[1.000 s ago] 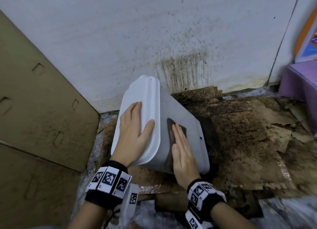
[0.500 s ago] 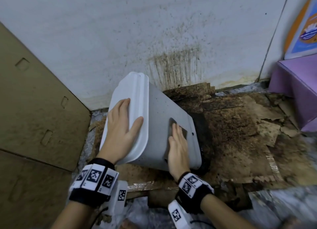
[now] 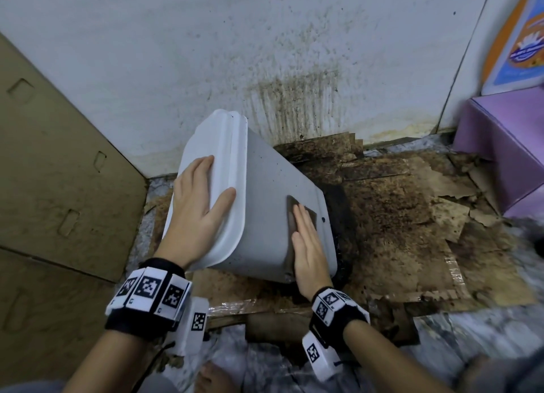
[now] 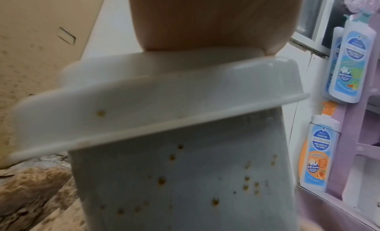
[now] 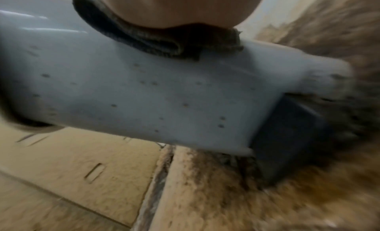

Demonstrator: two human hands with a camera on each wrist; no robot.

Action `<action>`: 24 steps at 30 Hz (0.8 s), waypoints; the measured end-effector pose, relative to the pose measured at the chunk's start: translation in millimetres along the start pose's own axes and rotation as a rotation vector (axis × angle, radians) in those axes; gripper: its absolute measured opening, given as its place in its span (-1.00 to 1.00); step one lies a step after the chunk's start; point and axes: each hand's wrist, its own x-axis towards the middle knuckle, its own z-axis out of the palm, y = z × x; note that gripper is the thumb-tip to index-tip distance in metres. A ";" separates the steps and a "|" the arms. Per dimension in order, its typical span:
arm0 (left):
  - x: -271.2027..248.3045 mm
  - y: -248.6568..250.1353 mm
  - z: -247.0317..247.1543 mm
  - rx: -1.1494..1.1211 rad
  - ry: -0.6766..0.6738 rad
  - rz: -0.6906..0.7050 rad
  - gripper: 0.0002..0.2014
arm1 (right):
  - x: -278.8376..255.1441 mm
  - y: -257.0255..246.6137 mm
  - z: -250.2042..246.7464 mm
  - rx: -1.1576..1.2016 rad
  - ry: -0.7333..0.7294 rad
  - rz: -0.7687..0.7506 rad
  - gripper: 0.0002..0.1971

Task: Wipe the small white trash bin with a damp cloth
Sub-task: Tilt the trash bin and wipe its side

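Note:
The small white trash bin (image 3: 265, 204) is tipped on the floor, lid end up and to the left, base low at the right. Brown specks dot its side (image 4: 185, 177), also visible on the bin wall (image 5: 144, 96) in the right wrist view. My left hand (image 3: 200, 207) lies flat on the white lid (image 3: 223, 157), fingers straight, thumb over the lid's edge. My right hand (image 3: 306, 233) presses a dark folded cloth (image 3: 294, 213) flat against the bin's side near the base. The cloth (image 5: 160, 41) bunches under my palm.
Dirty torn cardboard (image 3: 397, 231) covers the floor under and right of the bin. A stained white wall (image 3: 265, 69) stands behind. Brown cardboard panels (image 3: 59, 172) lean at the left. A purple shelf unit (image 3: 506, 145) with soap bottles (image 4: 347, 60) stands at the right.
My right hand has slid the cloth along the bin's side toward the base. The left hand stays flat on the lid.

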 end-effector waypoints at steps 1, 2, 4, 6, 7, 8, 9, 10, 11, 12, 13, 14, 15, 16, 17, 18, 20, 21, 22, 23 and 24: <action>0.1 0.4 -0.3 -0.006 -0.002 0.000 -0.23 | -2.1 12.4 -1.8 0.013 0.010 0.064 -0.42; 0.0 0.9 -0.3 -0.009 -0.003 0.001 -0.23 | -3.5 22.4 -3.9 0.023 0.018 0.126 -0.44; 0.1 1.7 0.6 -0.011 -0.008 0.006 -0.24 | -4.9 35.2 -7.7 0.023 0.034 0.233 -0.48; 1.0 1.9 1.0 -0.011 -0.011 0.008 -0.27 | -5.7 40.3 -9.3 0.033 0.050 0.332 -0.48; 1.3 2.2 1.4 -0.012 -0.014 0.009 -0.28 | -5.8 41.2 -9.9 0.052 0.059 0.373 -0.48; 1.4 2.4 1.7 -0.013 -0.016 0.007 -0.28 | -5.5 41.2 -9.7 0.071 0.070 0.400 -0.48; 1.6 2.3 1.7 -0.015 -0.016 0.004 -0.28 | -4.2 39.7 -9.0 0.088 0.084 0.417 -0.48; 1.7 1.9 1.1 -0.016 -0.012 0.000 -0.28 | -2.0 36.0 -7.9 0.100 0.102 0.435 -0.48; 2.0 1.3 0.4 -0.018 -0.006 -0.003 -0.27 | 1.8 31.5 -6.0 0.102 0.126 0.460 -0.47; 2.5 0.3 -0.3 -0.020 -0.005 -0.004 -0.26 | 6.2 24.8 -3.6 0.094 0.148 0.492 -0.46; 3.3 -0.9 -1.0 -0.022 -0.007 -0.007 -0.25 | 10.9 17.3 -0.1 0.076 0.159 0.514 -0.45; 4.5 -2.1 -1.4 -0.026 -0.011 -0.014 -0.24 | 14.4 9.4 4.2 0.056 0.161 0.507 -0.44; 4.6 -3.2 -2.0 -0.024 -0.012 -0.022 -0.24 | 16.1 1.6 9.4 0.044 0.155 0.478 -0.44; 3.5 -4.2 -2.6 -0.016 -0.010 -0.025 -0.25 | 15.7 -6.4 14.7 0.040 0.152 0.444 -0.45; 3.6 -3.4 -1.2 -0.005 -0.009 -0.017 -0.25 | 14.6 -14.5 17.4 0.042 0.155 0.415 -0.45; 2.8 -2.7 -1.0 0.004 -0.005 -0.010 -0.25 | 13.1 -24.5 19.9 0.041 0.149 0.382 -0.46; 3.5 -0.9 -1.3 0.011 0.006 -0.003 -0.23 | 10.6 -51.9 22.1 0.033 0.106 0.276 -0.42; 4.0 -0.7 -1.2 0.009 0.007 -0.003 -0.21 | 9.9 -66.5 23.3 0.032 0.074 0.209 -0.38; 4.0 -0.8 -1.3 0.007 0.007 -0.003 -0.21 | 9.2 -81.3 24.7 0.036 0.040 0.142 -0.36; 4.0 -1.0 -1.3 0.008 0.007 -0.003 -0.21 | 8.5 -93.9 26.5 0.043 0.008 0.081 -0.35; 4.3 -1.3 -1.3 0.011 0.009 -0.005 -0.23 | 7.6 -103.4 28.9 0.052 -0.019 0.025 -0.36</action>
